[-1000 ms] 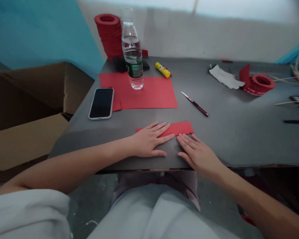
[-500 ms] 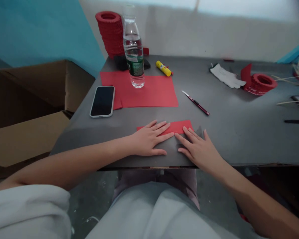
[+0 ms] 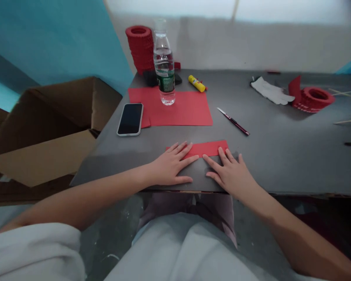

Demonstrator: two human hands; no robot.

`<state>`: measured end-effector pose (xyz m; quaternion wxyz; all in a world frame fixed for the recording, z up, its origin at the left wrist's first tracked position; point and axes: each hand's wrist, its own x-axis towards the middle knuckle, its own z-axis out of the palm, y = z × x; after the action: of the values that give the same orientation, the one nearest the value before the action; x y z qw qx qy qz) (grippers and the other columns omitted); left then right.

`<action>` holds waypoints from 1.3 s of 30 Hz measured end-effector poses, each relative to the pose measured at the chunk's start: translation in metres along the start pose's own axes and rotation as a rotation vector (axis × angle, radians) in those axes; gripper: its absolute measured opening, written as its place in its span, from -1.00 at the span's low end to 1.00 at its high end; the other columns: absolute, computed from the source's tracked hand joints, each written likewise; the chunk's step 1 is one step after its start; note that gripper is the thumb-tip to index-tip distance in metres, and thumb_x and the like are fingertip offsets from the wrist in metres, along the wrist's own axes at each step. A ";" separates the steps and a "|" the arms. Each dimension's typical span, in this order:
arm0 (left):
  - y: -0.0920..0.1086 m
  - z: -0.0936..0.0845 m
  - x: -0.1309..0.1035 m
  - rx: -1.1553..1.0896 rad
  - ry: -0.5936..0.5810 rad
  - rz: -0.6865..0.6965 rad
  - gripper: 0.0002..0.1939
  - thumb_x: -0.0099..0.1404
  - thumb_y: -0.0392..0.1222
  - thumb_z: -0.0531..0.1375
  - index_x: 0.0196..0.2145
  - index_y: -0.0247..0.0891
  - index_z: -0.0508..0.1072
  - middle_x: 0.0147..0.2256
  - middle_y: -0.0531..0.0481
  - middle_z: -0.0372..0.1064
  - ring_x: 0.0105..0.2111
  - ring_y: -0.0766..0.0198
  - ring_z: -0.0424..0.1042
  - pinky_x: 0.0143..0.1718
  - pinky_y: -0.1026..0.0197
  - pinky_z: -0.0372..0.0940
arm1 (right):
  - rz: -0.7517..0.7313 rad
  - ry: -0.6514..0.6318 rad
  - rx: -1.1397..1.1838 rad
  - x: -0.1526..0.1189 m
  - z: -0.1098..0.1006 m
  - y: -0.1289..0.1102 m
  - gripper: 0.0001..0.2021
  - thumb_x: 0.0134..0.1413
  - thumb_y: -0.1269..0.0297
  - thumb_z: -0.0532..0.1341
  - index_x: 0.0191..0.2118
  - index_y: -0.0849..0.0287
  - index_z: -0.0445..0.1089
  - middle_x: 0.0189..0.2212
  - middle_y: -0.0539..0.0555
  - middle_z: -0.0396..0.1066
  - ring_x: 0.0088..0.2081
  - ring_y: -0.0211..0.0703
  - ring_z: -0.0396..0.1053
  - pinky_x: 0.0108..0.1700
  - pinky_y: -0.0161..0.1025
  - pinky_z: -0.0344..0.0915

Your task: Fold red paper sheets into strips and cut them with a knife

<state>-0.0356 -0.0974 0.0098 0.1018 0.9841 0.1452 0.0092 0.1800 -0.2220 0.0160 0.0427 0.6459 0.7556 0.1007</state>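
A narrow strip of red paper [image 3: 206,148] lies on the grey table close to its front edge. My left hand [image 3: 173,166] rests flat with fingers spread over the strip's left end. At the other end, my right hand [image 3: 228,169] presses its fingertips on the paper near the lower edge, fingers apart. Both thumbs touch the table below the strip. Part of the paper is hidden under my fingers. Beyond the right hand lies a craft knife [image 3: 234,121] with its blade pointing away to the left.
Larger red sheets [image 3: 190,111] carry a water bottle [image 3: 167,84]; a phone [image 3: 130,119] overlaps their left side. Behind are stacked red rings [image 3: 140,48] and a yellow glue stick [image 3: 197,83]. A white glove [image 3: 272,90] and red roll [image 3: 315,99] sit right. Left stands a cardboard box [image 3: 46,144].
My hands have slid slightly apart along the strip, showing more red paper between them. The whole view has shifted a little; the table things stay in place.
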 end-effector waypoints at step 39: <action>0.028 -0.004 0.011 0.183 -0.076 0.001 -0.14 0.32 0.31 -0.18 0.27 -0.52 -0.05 0.28 -0.33 -0.19 0.29 -0.03 -0.15 0.26 -0.01 -0.12 | -0.069 -0.019 0.230 -0.005 0.003 0.051 -0.57 0.27 0.16 -0.01 0.14 0.30 0.25 0.14 0.26 0.22 0.15 0.05 0.21 0.19 0.24 -0.04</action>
<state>-0.0173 -0.1202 0.0191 0.0171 0.9890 0.1409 -0.0413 0.2307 -0.2192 0.0230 -0.0208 0.6211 0.7834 0.0057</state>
